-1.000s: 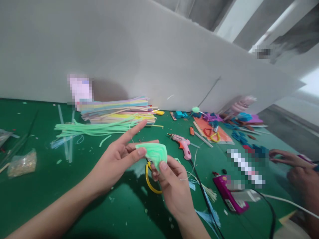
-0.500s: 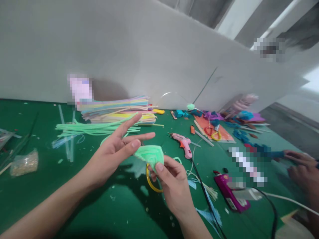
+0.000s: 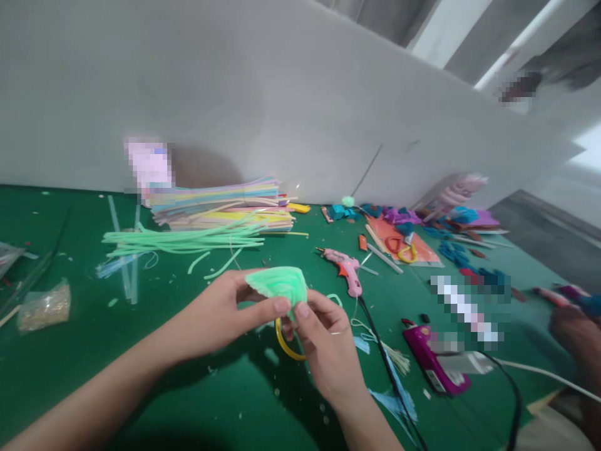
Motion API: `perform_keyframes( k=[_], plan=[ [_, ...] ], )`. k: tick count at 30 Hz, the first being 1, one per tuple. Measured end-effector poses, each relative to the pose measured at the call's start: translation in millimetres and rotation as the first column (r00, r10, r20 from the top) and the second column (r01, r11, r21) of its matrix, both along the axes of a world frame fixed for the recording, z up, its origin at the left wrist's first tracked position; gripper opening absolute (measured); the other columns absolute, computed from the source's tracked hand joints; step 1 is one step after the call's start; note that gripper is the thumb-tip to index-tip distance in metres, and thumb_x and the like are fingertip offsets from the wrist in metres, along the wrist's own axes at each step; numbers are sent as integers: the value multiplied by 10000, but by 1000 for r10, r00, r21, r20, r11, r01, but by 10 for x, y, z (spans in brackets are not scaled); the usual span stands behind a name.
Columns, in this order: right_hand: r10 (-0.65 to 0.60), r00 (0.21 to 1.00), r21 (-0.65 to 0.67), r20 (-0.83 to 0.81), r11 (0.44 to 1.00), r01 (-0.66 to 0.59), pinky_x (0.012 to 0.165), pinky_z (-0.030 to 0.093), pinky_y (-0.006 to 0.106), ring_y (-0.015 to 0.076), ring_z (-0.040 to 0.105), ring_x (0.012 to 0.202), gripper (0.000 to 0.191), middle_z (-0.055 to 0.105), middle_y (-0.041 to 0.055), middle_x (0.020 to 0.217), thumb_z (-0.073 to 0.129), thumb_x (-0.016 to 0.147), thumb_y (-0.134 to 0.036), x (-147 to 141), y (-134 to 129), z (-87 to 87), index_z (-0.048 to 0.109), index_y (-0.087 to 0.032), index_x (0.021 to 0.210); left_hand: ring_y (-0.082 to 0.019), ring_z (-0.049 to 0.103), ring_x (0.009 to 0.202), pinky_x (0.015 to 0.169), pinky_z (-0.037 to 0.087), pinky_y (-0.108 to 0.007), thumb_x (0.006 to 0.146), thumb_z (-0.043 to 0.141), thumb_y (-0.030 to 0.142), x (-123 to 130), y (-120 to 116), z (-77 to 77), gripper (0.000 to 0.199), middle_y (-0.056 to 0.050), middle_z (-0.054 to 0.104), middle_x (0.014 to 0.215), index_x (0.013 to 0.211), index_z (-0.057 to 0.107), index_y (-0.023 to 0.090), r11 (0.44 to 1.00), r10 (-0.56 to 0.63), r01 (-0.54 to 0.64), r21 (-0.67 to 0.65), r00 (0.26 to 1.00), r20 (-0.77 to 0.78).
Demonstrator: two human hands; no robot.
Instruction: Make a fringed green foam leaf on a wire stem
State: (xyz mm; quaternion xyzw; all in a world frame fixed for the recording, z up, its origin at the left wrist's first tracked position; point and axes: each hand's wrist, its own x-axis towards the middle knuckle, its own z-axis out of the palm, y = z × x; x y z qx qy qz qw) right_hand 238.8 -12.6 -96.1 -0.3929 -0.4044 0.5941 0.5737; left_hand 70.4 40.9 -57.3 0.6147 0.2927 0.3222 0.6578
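A mint-green fuzzy leaf-shaped piece (image 3: 280, 283), with rows like bent pipe cleaners, is between my hands above the green table. My right hand (image 3: 328, 351) pinches its lower right corner between thumb and fingers. On the left side, my left hand (image 3: 235, 307) is closed on the piece, its thumb along the lower edge and its other fingers mostly hidden behind. A yellow loop handle (image 3: 286, 347) shows just below, close to my right fingers; I cannot tell whether they hold it.
Green pipe cleaners (image 3: 183, 241) lie before a multicoloured bundle (image 3: 225, 203). A pink glue gun (image 3: 342, 266) rests right of centre, its black cord running forward. Orange-and-yellow scissors (image 3: 401, 247), a magenta box (image 3: 434, 360) and a co-worker's hand (image 3: 575, 326) are further right.
My left hand has gone from spread fingers beside the green piece to gripping it. A small green-tipped stick by the wall has shifted left. The co-worker's hand at the right has moved.
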Motion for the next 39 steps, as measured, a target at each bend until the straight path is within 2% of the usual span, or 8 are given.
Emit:
perform_keyframes(
  k=[7, 15, 20, 24, 27, 31, 34, 39],
  plan=[
    [40, 994, -35, -99, 998, -44, 533, 467, 241, 133, 596, 596, 679, 708, 78, 740, 352, 924, -698, -35, 22, 67, 772, -167, 877, -178, 664, 740, 764, 529, -276, 926, 591, 386, 47, -33, -31, 252, -13, 709, 785, 946, 759, 200, 1000, 26, -26, 12, 1000, -17],
    [-2, 986, -194, -169, 981, -32, 418, 421, 169, 85, 558, 479, 480, 692, 26, 648, 577, 865, -619, -48, 43, 66, 735, -171, 798, -248, 686, 749, 752, 535, -321, 904, 560, 486, 3, -49, -24, 387, -34, 750, 724, 803, 798, 198, 916, 349, -286, 280, 913, -210],
    [108, 961, -295, -256, 938, -184, 380, 392, 132, 59, 553, 463, 438, 692, 24, 654, 674, 819, -567, -52, 50, 69, 744, -135, 803, -223, 712, 903, 873, 529, -286, 909, 594, 378, 48, -103, -47, 278, -10, 785, 975, 1072, 771, 239, 858, 384, -301, 415, 914, -132],
    [80, 956, -294, -284, 941, -166, 387, 384, 120, 46, 544, 477, 357, 685, 12, 667, 735, 796, -491, -69, 52, 48, 744, -135, 822, -197, 717, 800, 795, 551, -268, 925, 569, 346, 78, -123, -63, 298, 0, 792, 935, 1142, 745, 241, 869, 345, -254, 424, 926, -152],
    [96, 962, -287, -257, 943, -171, 380, 369, 135, 51, 525, 469, 405, 684, 20, 676, 678, 829, -540, -70, 44, 43, 735, -139, 838, -207, 707, 712, 755, 562, -301, 926, 561, 386, 88, -127, -49, 290, -4, 781, 775, 975, 794, 221, 878, 365, -277, 390, 915, -173],
    [211, 976, -190, 61, 962, -196, 436, 411, 194, 103, 586, 551, 490, 715, 58, 778, 588, 854, -619, 35, 41, 94, 714, -155, 948, -241, 724, 785, 737, 584, -325, 872, 653, 413, 58, -75, 0, 250, -40, 789, 827, 859, 793, 206, 886, 449, -438, 155, 892, -48],
    [240, 816, -186, 527, 969, -165, 538, 432, 233, 131, 603, 645, 367, 705, 42, 794, 626, 862, -533, 211, 74, 132, 708, -183, 931, -240, 724, 907, 812, 587, -329, 849, 705, 341, -18, 28, 32, 163, -49, 790, 944, 903, 783, 208, 839, 543, -541, -65, 824, 158],
    [87, 315, -98, 945, 995, 18, 645, 421, 299, 197, 601, 733, 218, 671, 63, 853, 662, 837, -345, 369, 137, 39, 652, -184, 983, -198, 726, 922, 770, 596, -259, 800, 755, 194, -185, 177, 86, 56, -30, 786, 951, 853, 766, 208, 796, 604, -572, -198, 734, 311]
  ],
)
